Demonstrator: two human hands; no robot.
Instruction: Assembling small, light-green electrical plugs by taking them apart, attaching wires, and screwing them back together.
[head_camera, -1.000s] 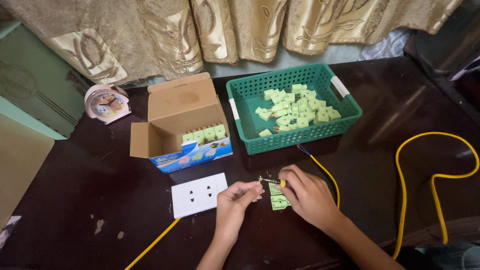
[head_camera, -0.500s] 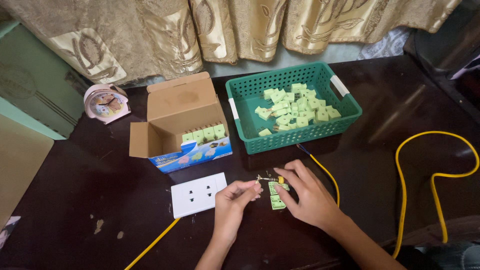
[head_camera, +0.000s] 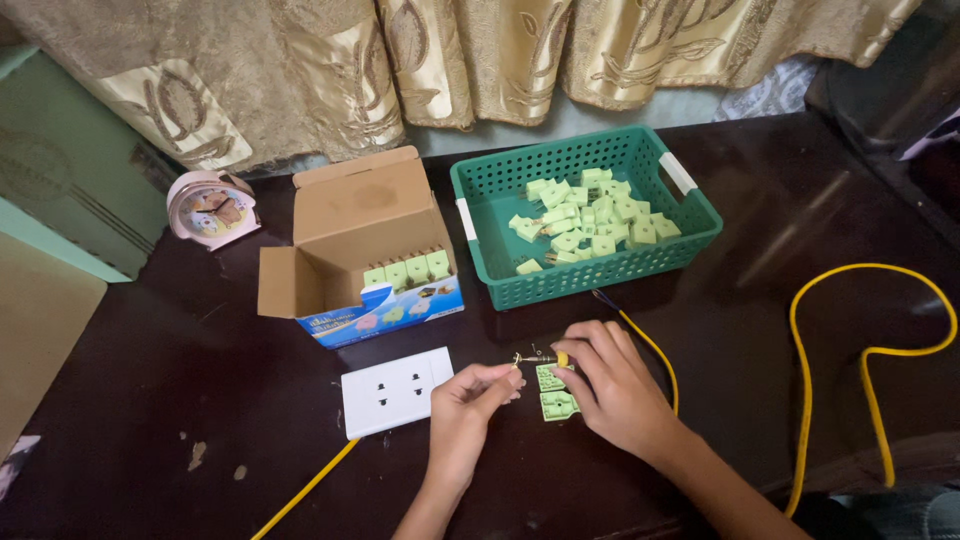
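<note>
A small shiny metal bit (head_camera: 527, 359) is pinched in the fingers of the left hand (head_camera: 472, 400). A thin tool with a yellow handle (head_camera: 561, 359) is gripped by the right hand (head_camera: 612, 385). Two flat green plastic blocks (head_camera: 555, 393) are lying on the dark, smooth worktop (head_camera: 150, 400), between the hands. At 9 o'clock from the blocks, a white plastic socket plate (head_camera: 395, 391) is seen. At 12 o'clock, a green holey basket (head_camera: 590, 275) is filled with more blocks.

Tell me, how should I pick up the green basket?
Probably by the two white handles on the short ends of the green basket, one hand from each side. It sits upright with loose pale green parts inside, so lift level.
</note>
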